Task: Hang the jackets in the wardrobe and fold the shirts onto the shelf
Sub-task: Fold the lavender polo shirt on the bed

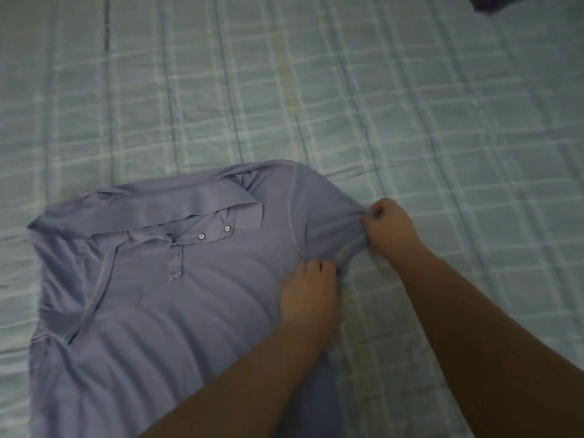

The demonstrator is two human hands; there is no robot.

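A lavender polo shirt (164, 305) lies face up on the bed, its collar and two white buttons toward the far side. My right hand (390, 227) pinches the edge of the shirt's right sleeve, fingers curled round the cloth. My left hand (308, 292) lies on the shirt just below that sleeve's armpit seam, fingertips curled into the fabric there. The shirt's left sleeve is folded under or bunched at the left edge.
The bed is covered by a pale green checked sheet (316, 90) that fills the view. A dark purple garment (496, 3) shows at the top right corner.
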